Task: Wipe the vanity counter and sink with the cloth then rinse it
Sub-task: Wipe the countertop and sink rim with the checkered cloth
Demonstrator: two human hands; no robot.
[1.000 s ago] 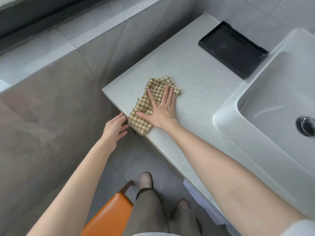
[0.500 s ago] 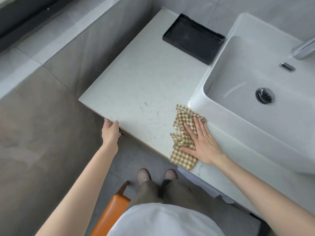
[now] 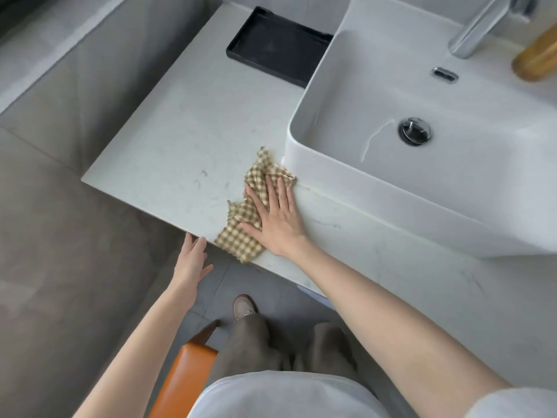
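The cloth [image 3: 250, 212], judged soft, light and easily bunched, is pinned to the tabletop [image 3: 180, 140] under the flat, straight-fingered right grip [image 3: 277, 221]; its middle is best pressed. The left grip [image 3: 191, 263] is held apart, empty.

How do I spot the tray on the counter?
Start at the white sink; the pale counter runs off to its left. At the counter's far end lies the tray, partly hidden behind the sink's rim. It is the only black thing there: shallow, rectangular.
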